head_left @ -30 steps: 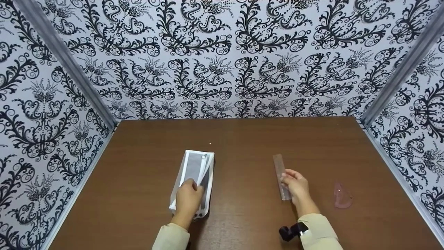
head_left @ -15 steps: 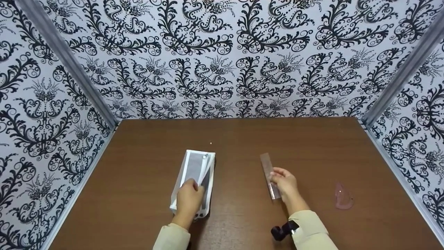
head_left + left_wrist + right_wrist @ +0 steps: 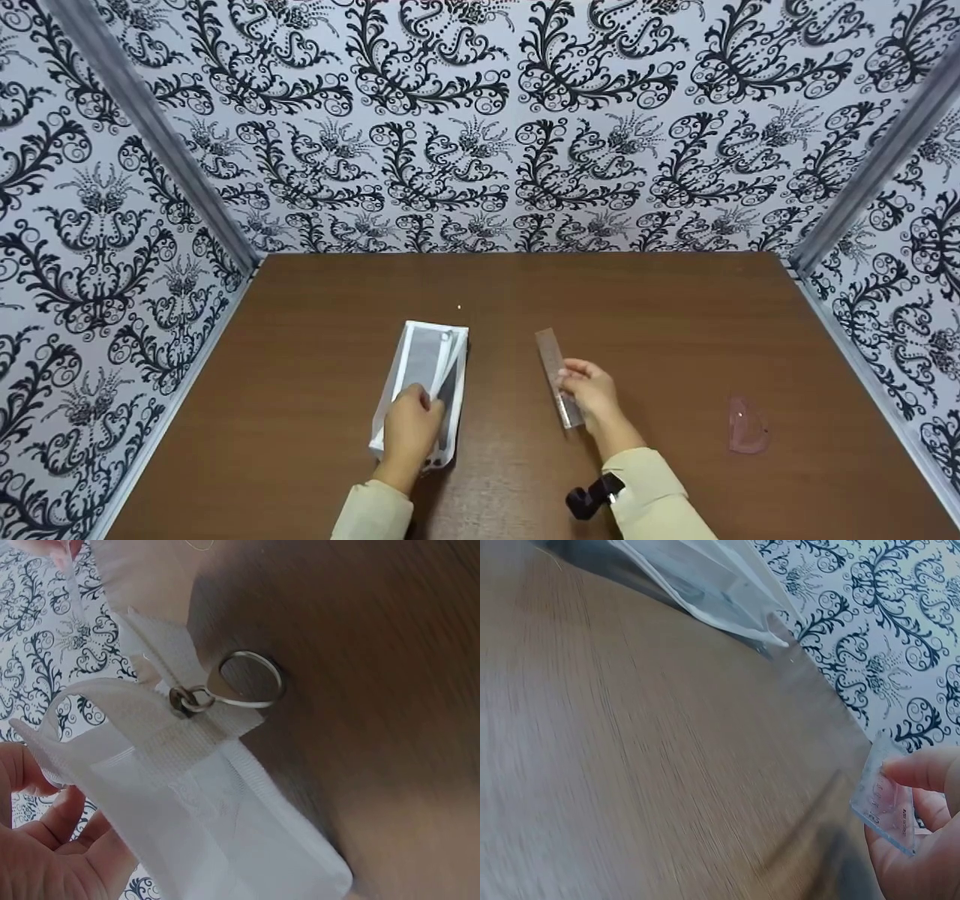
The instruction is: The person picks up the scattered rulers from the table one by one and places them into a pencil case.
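In the head view a white zippered mesh pencil case (image 3: 426, 352) lies left of centre, its top opened along the zip. My left hand (image 3: 411, 429) pinches the edge of that opening. A ring-shaped zipper pull (image 3: 247, 681) hangs at the case's end in the left wrist view. My right hand (image 3: 592, 394) holds a clear ruler (image 3: 551, 356) between thumb and fingers, a short way to the right of the case. Close up, printed marks show on the ruler (image 3: 887, 802), and the thumb presses on its face.
A pinkish clear protractor (image 3: 748, 429) lies on the brown table (image 3: 637, 300) to the right. Patterned walls (image 3: 480, 135) rise at the back and both sides. A black camera mount (image 3: 592, 496) sits on the right wrist.
My right hand has carried the ruler leftward, nearer to the pencil case. My left hand stays at the case's opening, and the protractor lies where it was.
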### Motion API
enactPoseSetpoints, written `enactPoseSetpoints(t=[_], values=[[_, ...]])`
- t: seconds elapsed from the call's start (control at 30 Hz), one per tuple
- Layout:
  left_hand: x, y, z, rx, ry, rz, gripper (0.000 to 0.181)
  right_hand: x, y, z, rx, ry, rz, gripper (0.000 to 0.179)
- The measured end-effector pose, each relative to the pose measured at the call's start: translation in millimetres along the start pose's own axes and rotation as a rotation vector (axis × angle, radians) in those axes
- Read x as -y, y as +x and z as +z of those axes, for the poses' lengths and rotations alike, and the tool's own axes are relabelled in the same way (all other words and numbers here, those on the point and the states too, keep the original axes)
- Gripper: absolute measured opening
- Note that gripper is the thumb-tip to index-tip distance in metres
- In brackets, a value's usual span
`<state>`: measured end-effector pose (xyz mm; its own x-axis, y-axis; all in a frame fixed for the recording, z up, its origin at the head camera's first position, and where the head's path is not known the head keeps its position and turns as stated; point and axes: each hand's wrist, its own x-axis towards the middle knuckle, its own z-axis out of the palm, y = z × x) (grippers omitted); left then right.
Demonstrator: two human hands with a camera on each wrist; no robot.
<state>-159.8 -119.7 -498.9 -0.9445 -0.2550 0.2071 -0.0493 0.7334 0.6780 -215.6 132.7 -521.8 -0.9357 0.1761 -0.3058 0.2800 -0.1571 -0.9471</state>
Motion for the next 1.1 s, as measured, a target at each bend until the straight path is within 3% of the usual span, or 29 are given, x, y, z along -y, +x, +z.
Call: enactPoseSetpoints(t=[1.1], values=[[-1.6,0.2,-2.1,-0.015,-0.014,-0.010,0.022,-5.2,-16.5,62.4,0.091,0.031,0.043,0.037]])
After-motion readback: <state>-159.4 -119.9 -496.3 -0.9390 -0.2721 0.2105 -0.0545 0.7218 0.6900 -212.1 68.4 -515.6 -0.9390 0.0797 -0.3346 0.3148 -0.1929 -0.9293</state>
